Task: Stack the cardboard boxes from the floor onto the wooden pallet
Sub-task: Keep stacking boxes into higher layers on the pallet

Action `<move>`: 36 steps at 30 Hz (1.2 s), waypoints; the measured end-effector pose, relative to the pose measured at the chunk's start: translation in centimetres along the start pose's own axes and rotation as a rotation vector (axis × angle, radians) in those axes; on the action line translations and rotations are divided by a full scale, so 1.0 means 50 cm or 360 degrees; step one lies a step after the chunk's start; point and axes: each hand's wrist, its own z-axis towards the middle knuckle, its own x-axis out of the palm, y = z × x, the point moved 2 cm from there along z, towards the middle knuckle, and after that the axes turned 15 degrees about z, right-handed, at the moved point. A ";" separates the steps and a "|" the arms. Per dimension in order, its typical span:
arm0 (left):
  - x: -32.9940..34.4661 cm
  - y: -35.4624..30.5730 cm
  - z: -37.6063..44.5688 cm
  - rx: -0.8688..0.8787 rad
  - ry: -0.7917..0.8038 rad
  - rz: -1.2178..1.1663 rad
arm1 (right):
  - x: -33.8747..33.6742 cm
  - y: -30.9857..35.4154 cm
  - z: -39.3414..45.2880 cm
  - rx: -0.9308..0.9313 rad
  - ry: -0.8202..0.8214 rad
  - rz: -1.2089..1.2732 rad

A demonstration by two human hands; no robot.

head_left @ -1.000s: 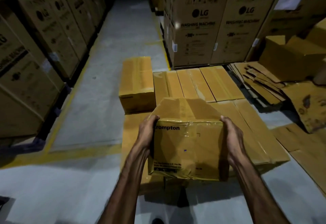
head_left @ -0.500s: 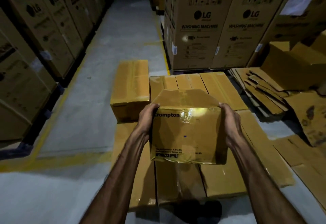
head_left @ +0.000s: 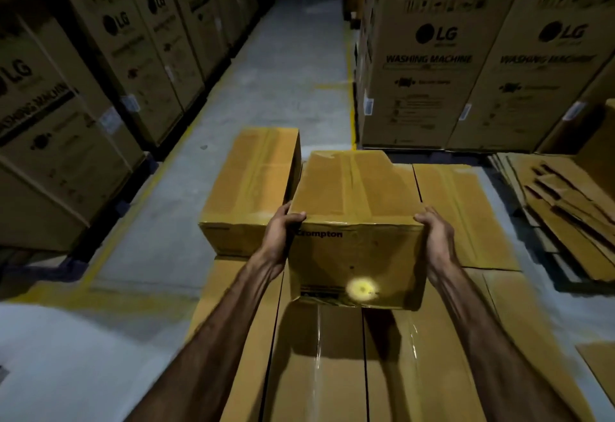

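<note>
Left hand (head_left: 281, 238) and right hand (head_left: 434, 238) clamp the taped brown Crompton cardboard box (head_left: 354, 222) — thumbs over its top edge — beside the second-tier brown box (head_left: 253, 188) for alignment.

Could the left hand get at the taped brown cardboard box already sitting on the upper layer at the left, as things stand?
Probably not yet: the left hand grips the Crompton-printed brown cardboard box, though the taped brown cardboard box lies right beside it, unobstructed.
</note>
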 end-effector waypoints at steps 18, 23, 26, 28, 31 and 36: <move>-0.062 0.167 0.410 0.0049 0.0001 0.0152 | 0.090 -0.275 0.329 0.0055 -0.0091 0.0175; -0.059 0.199 0.465 0.0028 -0.0074 0.0197 | 0.097 -0.322 0.400 0.0124 -0.0019 0.0080; -0.062 0.215 0.494 0.0017 -0.0117 0.0300 | 0.108 -0.336 0.426 0.0139 0.0009 0.0021; -0.066 0.229 0.512 -0.0014 -0.0159 0.0386 | 0.116 -0.346 0.438 0.0156 0.0024 0.0041; -0.069 0.246 0.531 -0.0034 -0.0188 0.0539 | 0.112 -0.377 0.446 0.0180 0.0001 0.0036; -0.058 0.247 0.529 -0.0002 -0.0177 0.0836 | 0.100 -0.410 0.451 0.0216 -0.0072 0.0075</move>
